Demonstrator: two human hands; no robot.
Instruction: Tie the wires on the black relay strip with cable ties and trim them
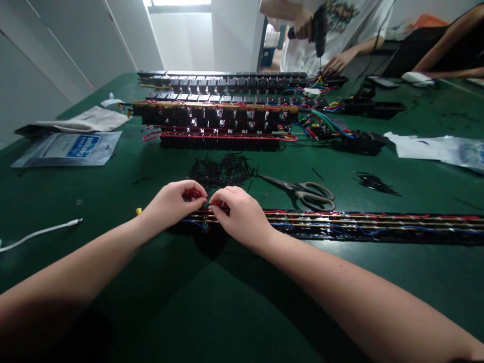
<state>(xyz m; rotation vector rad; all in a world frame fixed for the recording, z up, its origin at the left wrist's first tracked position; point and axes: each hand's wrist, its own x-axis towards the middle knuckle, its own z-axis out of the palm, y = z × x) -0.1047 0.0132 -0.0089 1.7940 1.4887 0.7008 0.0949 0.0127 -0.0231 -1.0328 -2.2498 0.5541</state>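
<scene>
A long black assembly (325, 222) with brass-coloured rods and red and blue wires lies across the table in front of me. My left hand (177, 200) is over its left part, with thumb and forefinger pinched together. Close beside it, my right hand (240, 212) makes a similar pinch, its fingertips almost meeting the left ones. Whatever is between the fingertips is too small to make out. Just beyond my hands is a pile of thin black strips (223, 170). Scissors (308, 194) with grey handles lie right of that pile, their blades pointing left.
Several similar wired black assemblies (219, 113) stand farther back. A plastic packet (71, 148) and cloth (93, 120) lie at left, near a white cable (41, 234). More black strips (376, 183) lie at right. Across the table, a person holds a power drill (319, 30).
</scene>
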